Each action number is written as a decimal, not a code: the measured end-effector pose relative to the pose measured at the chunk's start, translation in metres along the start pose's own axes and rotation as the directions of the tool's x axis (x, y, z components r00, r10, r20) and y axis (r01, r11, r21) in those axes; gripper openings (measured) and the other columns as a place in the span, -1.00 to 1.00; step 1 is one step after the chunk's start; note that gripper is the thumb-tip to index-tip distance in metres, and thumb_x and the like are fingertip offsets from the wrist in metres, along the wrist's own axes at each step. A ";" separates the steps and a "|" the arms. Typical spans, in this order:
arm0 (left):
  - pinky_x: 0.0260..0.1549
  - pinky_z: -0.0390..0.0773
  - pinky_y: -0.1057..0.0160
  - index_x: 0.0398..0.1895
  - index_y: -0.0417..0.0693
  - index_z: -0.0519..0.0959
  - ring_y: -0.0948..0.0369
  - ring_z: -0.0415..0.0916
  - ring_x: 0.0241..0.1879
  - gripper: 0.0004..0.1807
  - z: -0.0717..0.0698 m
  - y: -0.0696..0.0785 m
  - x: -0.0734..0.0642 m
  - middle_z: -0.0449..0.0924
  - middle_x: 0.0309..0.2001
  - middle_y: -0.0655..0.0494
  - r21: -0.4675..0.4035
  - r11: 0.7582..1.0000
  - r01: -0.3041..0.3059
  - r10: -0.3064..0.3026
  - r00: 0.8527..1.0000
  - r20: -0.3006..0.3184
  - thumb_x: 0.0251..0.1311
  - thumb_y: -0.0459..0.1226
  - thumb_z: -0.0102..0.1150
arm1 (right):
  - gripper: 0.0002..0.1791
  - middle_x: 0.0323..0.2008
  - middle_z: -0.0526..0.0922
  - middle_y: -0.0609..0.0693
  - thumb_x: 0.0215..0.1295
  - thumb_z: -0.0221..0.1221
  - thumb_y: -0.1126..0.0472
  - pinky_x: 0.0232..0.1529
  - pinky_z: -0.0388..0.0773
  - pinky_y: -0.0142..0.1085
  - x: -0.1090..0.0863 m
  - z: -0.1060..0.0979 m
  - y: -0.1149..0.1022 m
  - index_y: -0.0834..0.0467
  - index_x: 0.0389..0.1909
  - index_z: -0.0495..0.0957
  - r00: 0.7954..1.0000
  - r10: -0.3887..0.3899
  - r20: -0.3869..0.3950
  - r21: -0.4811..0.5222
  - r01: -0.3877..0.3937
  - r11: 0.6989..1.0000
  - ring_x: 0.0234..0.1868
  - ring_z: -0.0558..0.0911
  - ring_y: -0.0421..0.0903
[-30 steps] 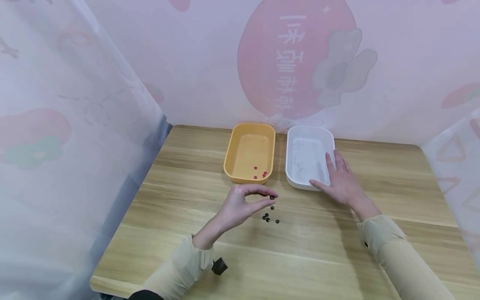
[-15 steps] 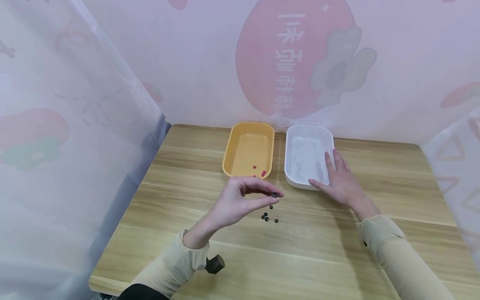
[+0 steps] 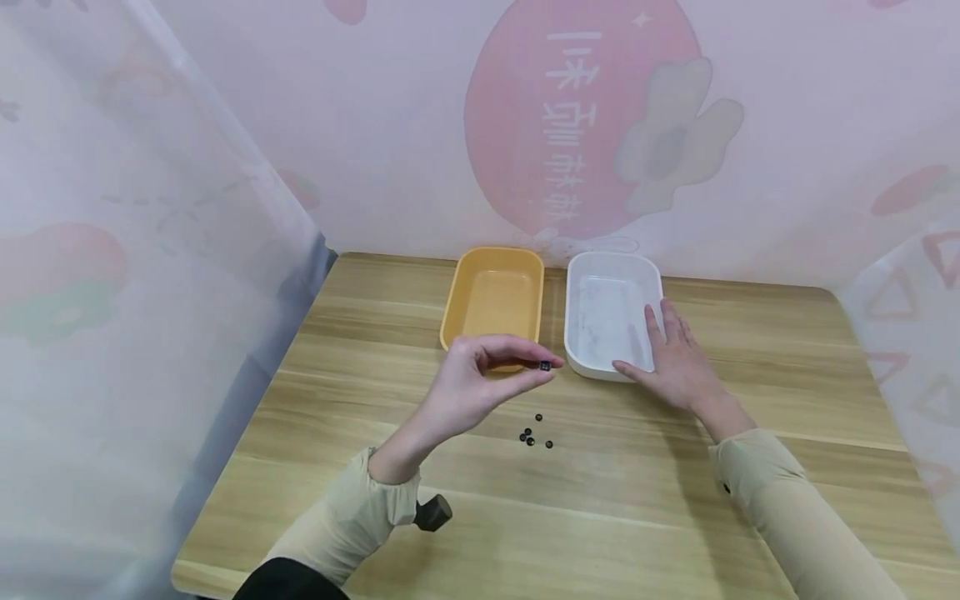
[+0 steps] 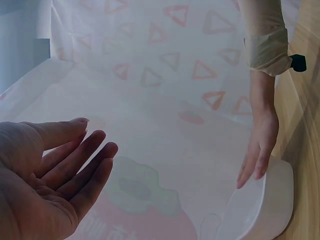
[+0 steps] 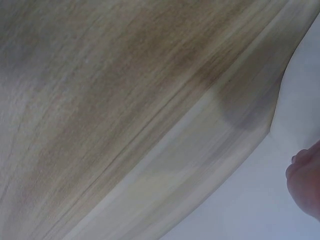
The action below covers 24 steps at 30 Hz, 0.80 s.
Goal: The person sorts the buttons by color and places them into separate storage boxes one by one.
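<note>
Between thumb and index finger, my left hand pinches a small black bead. The hand is held above the table, in front of the yellow tray. In the left wrist view the bead is hidden. My right hand rests with spread, fairly straight fingers on the right rim of the white tray. The left wrist view shows that hand's fingers touching the white tray's edge. Several loose black beads lie on the wooden table below the left hand.
Both trays stand side by side near the table's back edge, against a printed curtain. A dark device sticks out at the left sleeve. Wooden table surface extends in front and to both sides.
My left hand, pinching the black bead, has moved forward toward the trays and now covers the red beads seen earlier in the yellow tray's near end. My right hand stays on the white tray.
</note>
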<state>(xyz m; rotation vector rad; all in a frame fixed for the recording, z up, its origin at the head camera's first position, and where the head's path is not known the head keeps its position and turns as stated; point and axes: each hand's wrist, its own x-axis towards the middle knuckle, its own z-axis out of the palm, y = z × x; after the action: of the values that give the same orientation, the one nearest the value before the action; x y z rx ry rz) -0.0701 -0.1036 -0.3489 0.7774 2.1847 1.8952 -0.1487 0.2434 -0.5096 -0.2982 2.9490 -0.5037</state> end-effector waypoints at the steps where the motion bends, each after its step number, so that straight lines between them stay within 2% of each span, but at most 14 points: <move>1: 0.10 0.83 0.19 -0.03 -0.29 0.81 0.16 0.86 0.02 -0.82 0.000 -0.003 0.002 0.88 0.00 -0.19 0.005 1.000 -0.003 0.003 1.000 -0.007 0.34 -0.47 0.44 | 0.35 0.78 -0.45 0.43 0.50 0.05 -0.56 0.76 -0.13 0.38 0.000 0.000 0.000 0.29 0.79 -0.38 1.000 -0.001 -0.003 0.000 0.001 1.000 0.77 -0.20 0.53; 7: 0.14 0.81 0.19 -0.02 -0.27 0.82 0.19 0.85 0.02 -0.82 0.006 -0.022 0.015 0.89 -0.01 -0.15 0.049 0.998 -0.036 0.038 0.999 -0.033 0.36 -0.44 0.46 | 0.36 0.78 -0.40 0.44 0.48 0.07 -0.56 0.75 -0.09 0.39 0.000 0.001 0.000 0.30 0.79 -0.34 1.000 -0.004 -0.018 0.000 0.004 1.000 0.76 -0.16 0.55; 12: 0.08 0.80 0.23 -0.03 -0.23 0.83 0.22 0.82 -0.04 -0.83 0.013 -0.040 0.031 0.89 -0.02 -0.13 0.094 0.995 -0.029 0.033 0.999 -0.039 0.36 -0.40 0.47 | 0.36 0.77 -0.39 0.45 0.48 0.07 -0.56 0.76 -0.09 0.39 -0.002 0.002 0.001 0.31 0.79 -0.33 1.000 0.001 -0.018 -0.007 -0.001 1.000 0.76 -0.15 0.54; 21: 0.11 0.82 0.18 -0.02 -0.26 0.82 0.00 0.85 0.01 -0.83 0.028 -0.080 0.059 0.88 0.00 -0.16 0.135 0.991 -0.006 0.013 0.999 -0.048 0.39 -0.40 0.45 | 0.36 0.78 -0.40 0.42 0.47 0.07 -0.57 0.78 -0.13 0.36 -0.002 0.007 0.002 0.29 0.79 -0.33 1.000 0.006 -0.027 -0.001 -0.006 1.000 0.78 -0.18 0.50; 24: 0.14 0.83 0.07 -0.01 -0.26 0.82 -0.04 0.85 0.02 -0.83 0.034 -0.093 0.069 0.88 0.00 -0.16 0.169 0.986 0.003 0.009 0.997 -0.070 0.39 -0.40 0.45 | 0.37 0.78 -0.39 0.42 0.47 0.08 -0.57 0.78 -0.14 0.35 -0.002 0.007 0.002 0.29 0.79 -0.33 0.999 0.004 -0.035 0.005 -0.004 1.000 0.78 -0.18 0.49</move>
<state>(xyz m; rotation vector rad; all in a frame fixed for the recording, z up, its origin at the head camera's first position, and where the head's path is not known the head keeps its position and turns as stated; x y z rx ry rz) -0.1412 -0.0481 -0.4294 0.7516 2.4132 1.7827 -0.1462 0.2433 -0.5170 -0.2858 2.9808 -0.5205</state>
